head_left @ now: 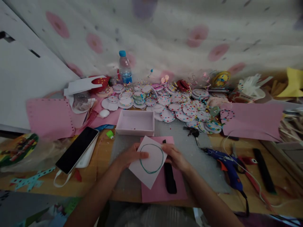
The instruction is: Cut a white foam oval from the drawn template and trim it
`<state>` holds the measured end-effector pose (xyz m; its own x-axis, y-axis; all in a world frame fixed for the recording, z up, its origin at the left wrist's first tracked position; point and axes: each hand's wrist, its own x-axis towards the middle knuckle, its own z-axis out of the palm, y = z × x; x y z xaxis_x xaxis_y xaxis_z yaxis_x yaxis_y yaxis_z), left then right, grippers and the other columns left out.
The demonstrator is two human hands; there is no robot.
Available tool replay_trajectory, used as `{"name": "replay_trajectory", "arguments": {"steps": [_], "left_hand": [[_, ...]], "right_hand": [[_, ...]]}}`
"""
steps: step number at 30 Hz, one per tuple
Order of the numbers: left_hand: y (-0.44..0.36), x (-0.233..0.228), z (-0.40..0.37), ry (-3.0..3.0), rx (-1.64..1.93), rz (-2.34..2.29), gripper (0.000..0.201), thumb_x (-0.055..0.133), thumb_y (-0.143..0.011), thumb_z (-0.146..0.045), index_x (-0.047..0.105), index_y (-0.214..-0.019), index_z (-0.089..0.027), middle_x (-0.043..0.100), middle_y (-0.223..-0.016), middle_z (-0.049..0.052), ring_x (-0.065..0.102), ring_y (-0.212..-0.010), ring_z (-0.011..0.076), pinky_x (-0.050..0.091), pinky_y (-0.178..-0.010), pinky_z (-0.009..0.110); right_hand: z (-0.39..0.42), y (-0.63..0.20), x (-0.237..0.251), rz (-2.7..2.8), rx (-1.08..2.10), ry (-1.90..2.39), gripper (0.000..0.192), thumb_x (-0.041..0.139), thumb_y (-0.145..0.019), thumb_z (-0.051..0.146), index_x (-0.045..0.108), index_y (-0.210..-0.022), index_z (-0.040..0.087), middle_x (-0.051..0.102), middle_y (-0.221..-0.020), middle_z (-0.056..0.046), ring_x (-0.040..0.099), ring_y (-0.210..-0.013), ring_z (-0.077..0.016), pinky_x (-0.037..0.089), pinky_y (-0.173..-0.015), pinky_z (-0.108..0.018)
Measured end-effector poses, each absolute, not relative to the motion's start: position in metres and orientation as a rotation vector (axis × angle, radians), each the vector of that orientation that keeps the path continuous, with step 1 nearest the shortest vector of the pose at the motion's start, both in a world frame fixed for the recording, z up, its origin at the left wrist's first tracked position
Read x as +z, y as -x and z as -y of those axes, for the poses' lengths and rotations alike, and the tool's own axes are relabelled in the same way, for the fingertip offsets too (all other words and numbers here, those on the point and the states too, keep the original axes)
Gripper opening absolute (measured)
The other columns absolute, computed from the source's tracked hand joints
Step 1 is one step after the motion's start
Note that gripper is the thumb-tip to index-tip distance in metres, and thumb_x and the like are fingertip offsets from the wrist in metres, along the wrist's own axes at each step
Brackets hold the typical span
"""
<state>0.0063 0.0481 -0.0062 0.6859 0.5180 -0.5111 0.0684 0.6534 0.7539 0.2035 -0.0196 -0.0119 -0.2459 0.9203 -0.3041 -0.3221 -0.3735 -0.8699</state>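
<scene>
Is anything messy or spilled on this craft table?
Yes. Tiny bits of confetti lie scattered around the heaped decorated paper discs, a few inside the pink box. The white sheet held by the left hand and right hand sits tilted.

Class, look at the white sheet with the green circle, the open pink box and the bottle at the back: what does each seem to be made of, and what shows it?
White sheet: thin matte card or craft foam, hard to tell; it stays flat held between both hands.
Pink box: probably matte cardboard, with thin straight walls.
Bottle: clear plastic, see-through body, blue cap.
</scene>
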Motion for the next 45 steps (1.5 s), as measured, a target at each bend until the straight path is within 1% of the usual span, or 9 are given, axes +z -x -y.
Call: {"name": "replay_trajectory", "arguments": {"steps": [3,6,14,19,25,29,32,37,45], "left_hand": [[-0.007,-0.004,-0.048,-0.823,0.283,-0.790,0.047,0.088,-0.048,-0.040,0.072,-0.081,-0.011,0.072,-0.073,0.007,0.063,-0.054,0.0144,0.048,-0.050,0.021],[-0.006,0.000,-0.047,-0.821,0.261,-0.787,0.043,0.088,-0.049,-0.041,0.071,-0.075,-0.010,0.071,-0.066,0.006,0.062,-0.052,0.0144,0.048,-0.049,0.021],[-0.004,0.005,-0.043,-0.812,0.234,-0.741,0.047,0.086,-0.049,-0.044,0.073,-0.078,-0.010,0.070,-0.066,0.006,0.061,-0.052,0.0139,0.048,-0.051,0.021],[-0.007,0.005,-0.041,-0.795,0.243,-0.706,0.048,0.086,-0.049,-0.045,0.072,-0.079,-0.010,0.071,-0.068,0.007,0.062,-0.055,0.0140,0.049,-0.053,0.021],[-0.008,0.004,-0.042,-0.820,0.272,-0.741,0.051,0.086,-0.049,-0.047,0.072,-0.081,-0.009,0.071,-0.069,0.008,0.062,-0.056,0.0146,0.049,-0.053,0.022],[-0.007,0.001,-0.044,-0.852,0.298,-0.779,0.049,0.085,-0.053,-0.046,0.072,-0.082,-0.009,0.070,-0.067,0.007,0.062,-0.055,0.0149,0.048,-0.053,0.023],[-0.008,0.000,-0.044,-0.888,0.319,-0.804,0.044,0.085,-0.055,-0.041,0.072,-0.082,-0.009,0.071,-0.069,0.007,0.062,-0.056,0.0157,0.048,-0.053,0.023],[-0.012,0.001,-0.043,-0.923,0.358,-0.843,0.040,0.083,-0.059,-0.040,0.071,-0.082,-0.010,0.073,-0.075,0.008,0.066,-0.064,0.0194,0.052,-0.061,0.028],[-0.009,0.007,-0.044,-1.172,0.403,-0.897,0.038,0.077,-0.067,-0.041,0.072,-0.090,-0.011,0.073,-0.079,0.005,0.065,-0.067,0.0190,0.051,-0.062,0.027]], "right_hand": [[0.022,-0.205,-0.008,0.812,1.785,1.063,0.043,0.063,-0.077,0.060,0.057,-0.074,0.018,0.042,-0.062,0.004,0.038,-0.051,-0.0076,0.036,-0.043,-0.017],[0.024,-0.203,-0.001,0.791,1.797,1.069,0.048,0.064,-0.073,0.065,0.055,-0.068,0.018,0.039,-0.060,0.004,0.035,-0.049,-0.0077,0.034,-0.041,-0.018],[0.027,-0.195,0.004,0.801,1.808,0.991,0.054,0.064,-0.069,0.069,0.043,-0.059,0.020,0.032,-0.054,0.007,0.026,-0.044,-0.0057,0.024,-0.038,-0.017],[0.026,-0.187,-0.003,0.824,1.794,0.902,0.058,0.059,-0.069,0.075,0.043,-0.060,0.020,0.032,-0.049,0.009,0.021,-0.037,-0.0038,0.017,-0.034,-0.018],[0.026,-0.189,0.003,0.879,1.705,0.920,0.052,0.054,-0.079,0.069,0.043,-0.062,0.021,0.035,-0.049,0.009,0.025,-0.038,-0.0051,0.021,-0.036,-0.019],[0.025,-0.197,0.012,0.964,1.641,0.979,0.041,0.068,-0.074,0.057,0.051,-0.068,0.020,0.044,-0.056,0.006,0.035,-0.045,-0.0068,0.027,-0.042,-0.020],[0.026,-0.202,0.017,1.056,1.531,1.100,0.037,0.067,-0.077,0.051,0.049,-0.067,0.020,0.042,-0.060,0.005,0.037,-0.052,-0.0087,0.029,-0.047,-0.021],[0.027,-0.207,0.017,1.321,1.250,1.305,0.037,0.058,-0.085,0.046,0.041,-0.063,0.021,0.033,-0.057,0.006,0.031,-0.051,-0.0094,0.023,-0.046,-0.023],[0.029,-0.205,0.013,1.509,0.938,1.414,0.028,0.055,-0.088,0.039,0.048,-0.067,0.021,0.040,-0.056,0.005,0.038,-0.051,-0.0113,0.027,-0.048,-0.024]]}}
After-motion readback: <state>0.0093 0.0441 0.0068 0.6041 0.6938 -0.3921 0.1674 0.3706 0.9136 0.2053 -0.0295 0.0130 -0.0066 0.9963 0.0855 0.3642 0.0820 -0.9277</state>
